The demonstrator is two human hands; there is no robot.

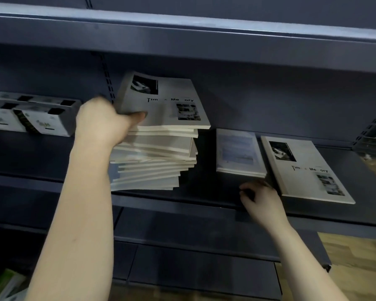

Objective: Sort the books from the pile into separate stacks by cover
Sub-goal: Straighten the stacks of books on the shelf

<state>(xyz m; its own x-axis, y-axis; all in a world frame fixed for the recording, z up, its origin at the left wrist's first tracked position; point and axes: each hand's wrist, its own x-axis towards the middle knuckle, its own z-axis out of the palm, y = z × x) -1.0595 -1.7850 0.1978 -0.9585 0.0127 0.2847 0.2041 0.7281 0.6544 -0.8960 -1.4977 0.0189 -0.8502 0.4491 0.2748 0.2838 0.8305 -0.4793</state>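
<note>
I'm looking into a dark blue metal shelving unit [204, 51] with slotted uprights at the back and a strip of pale wooden floor [356, 253] showing at lower right. The middle shelf [367, 213] carries everything that matters. The biggest thing on it is the pile of books [156, 166], fanned and uneven, standing left of centre. Far left on the same shelf sits a row of white boxes [30, 118]. Right of the pile, lying flat and apart from it, is a grey book [306, 170] with a "Time & Memory" cover, and between that and the pile is a short stack with a bluish cover [237, 153]. The top book [167, 105] of the pile bears the same grey cover as the one on the right. The left hand [102, 122] has its grip on that top book at its near left corner: the thumb [139, 116] is pressed on the cover, the fingers hidden behind. The right hand [261, 200] sits at the shelf's front edge just before the bluish stack, fingers curled and blurred; I cannot tell whether its grip holds anything.
</note>
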